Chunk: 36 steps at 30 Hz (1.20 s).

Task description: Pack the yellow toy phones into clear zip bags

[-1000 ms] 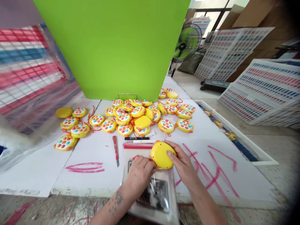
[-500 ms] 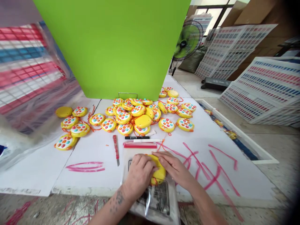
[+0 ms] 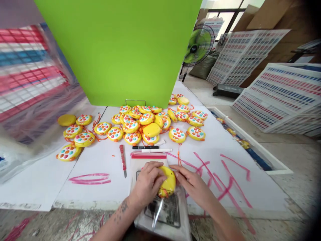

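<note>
One toy (image 3: 170, 180) is gripped by the left hand (image 3: 147, 183); the half-bent right hand's (image 3: 191, 179) hold can't be told. Mid-frame, more toys (image 3: 132, 126) are left.

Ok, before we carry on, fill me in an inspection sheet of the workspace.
Surface: white-covered table, marked with pink strokes.
Job's things: yellow oval plastic toy, plain side up, overlapping a clear plastic pouch in view; inside or on top, unclear. Yellow toys with white, dotted tops heaped beyond.
Clutter: red-handled cutter, blade out; slim black pen; slim white pen.
Hands: left hand grips the toy; right hand at its right edge, contact unclear.
Cables: nothing seen; only thin orange cords.
Surroundings: flat green panel, green-bladed fan, white slotted plastic crates.
</note>
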Each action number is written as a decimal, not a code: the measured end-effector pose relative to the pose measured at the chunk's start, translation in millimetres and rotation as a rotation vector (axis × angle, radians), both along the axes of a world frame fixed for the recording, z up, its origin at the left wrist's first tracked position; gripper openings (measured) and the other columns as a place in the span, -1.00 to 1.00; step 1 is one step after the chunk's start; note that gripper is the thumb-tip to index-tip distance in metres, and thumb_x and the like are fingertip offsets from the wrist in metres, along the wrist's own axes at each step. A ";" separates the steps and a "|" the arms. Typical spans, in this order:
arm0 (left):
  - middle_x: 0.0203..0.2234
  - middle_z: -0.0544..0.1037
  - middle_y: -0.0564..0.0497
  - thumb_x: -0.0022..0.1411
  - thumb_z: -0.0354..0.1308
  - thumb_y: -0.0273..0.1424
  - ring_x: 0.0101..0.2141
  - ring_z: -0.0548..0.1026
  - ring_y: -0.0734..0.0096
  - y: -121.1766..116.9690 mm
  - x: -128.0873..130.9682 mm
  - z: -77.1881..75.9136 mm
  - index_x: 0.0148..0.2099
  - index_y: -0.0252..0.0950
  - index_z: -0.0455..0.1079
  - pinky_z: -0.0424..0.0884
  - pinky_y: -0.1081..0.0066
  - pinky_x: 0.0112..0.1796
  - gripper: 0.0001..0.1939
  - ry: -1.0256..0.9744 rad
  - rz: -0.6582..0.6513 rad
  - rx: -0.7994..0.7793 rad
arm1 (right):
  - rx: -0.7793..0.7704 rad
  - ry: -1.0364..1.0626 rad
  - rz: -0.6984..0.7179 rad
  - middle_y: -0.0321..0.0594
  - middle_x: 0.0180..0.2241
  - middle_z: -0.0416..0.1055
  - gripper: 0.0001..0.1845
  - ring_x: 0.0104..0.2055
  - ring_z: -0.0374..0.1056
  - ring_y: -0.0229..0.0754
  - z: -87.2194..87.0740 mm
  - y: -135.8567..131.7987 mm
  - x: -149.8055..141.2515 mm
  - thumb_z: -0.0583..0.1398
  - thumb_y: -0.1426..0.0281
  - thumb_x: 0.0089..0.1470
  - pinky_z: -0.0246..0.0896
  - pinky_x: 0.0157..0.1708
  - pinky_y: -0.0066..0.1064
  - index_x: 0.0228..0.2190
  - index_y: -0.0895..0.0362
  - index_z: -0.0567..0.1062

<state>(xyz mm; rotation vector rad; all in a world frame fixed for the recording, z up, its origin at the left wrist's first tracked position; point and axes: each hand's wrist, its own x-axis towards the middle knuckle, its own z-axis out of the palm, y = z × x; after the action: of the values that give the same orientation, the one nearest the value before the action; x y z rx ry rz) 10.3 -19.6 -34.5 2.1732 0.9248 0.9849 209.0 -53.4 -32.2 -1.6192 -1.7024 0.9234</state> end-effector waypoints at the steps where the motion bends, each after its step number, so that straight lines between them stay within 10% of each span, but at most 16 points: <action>1: -0.12 0.49 -0.09 0.25 0.10 -0.48 -0.06 0.40 0.26 0.5 -0.5 0.0 -0.28 -0.26 0.37 0.36 0.22 -0.05 -0.95 -0.022 0.002 -0.006 | 0.004 -0.001 -0.016 -0.18 -0.06 0.48 -0.63 -0.02 0.39 -0.09 -0.5 0.5 -0.7 0.01 0.25 0.19 0.31 -0.04 -0.24 -0.05 0.06 0.44; 28: -0.52 0.52 0.06 0.25 0.10 -0.35 -0.41 0.45 0.39 -3.2 -1.3 0.5 -0.36 -0.28 0.39 0.34 0.43 -0.35 -0.85 -0.012 0.043 -0.270 | 0.306 0.029 -0.293 -0.20 -0.30 0.55 -0.66 -0.34 0.45 -0.17 12.1 -0.8 -13.4 0.07 0.25 0.13 0.41 -0.31 -0.35 -0.14 0.09 0.51; 36: -0.07 0.46 -0.12 0.29 0.04 -0.31 -0.03 0.37 0.20 2.3 -5.7 -3.6 0.01 -0.24 0.32 0.30 0.16 -0.02 -0.73 -0.132 0.114 -0.073 | 0.325 0.145 -0.389 -0.20 -0.32 0.54 -0.70 -0.33 0.47 -0.17 7.9 -2.3 -10.4 0.10 0.24 0.14 0.42 -0.28 -0.32 -0.14 0.05 0.50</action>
<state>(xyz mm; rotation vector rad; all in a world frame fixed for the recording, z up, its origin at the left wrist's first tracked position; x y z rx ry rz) 4.6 -17.3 -38.1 1.9877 1.0147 1.1169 198.7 -55.7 -24.3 -1.5443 -1.2969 0.5275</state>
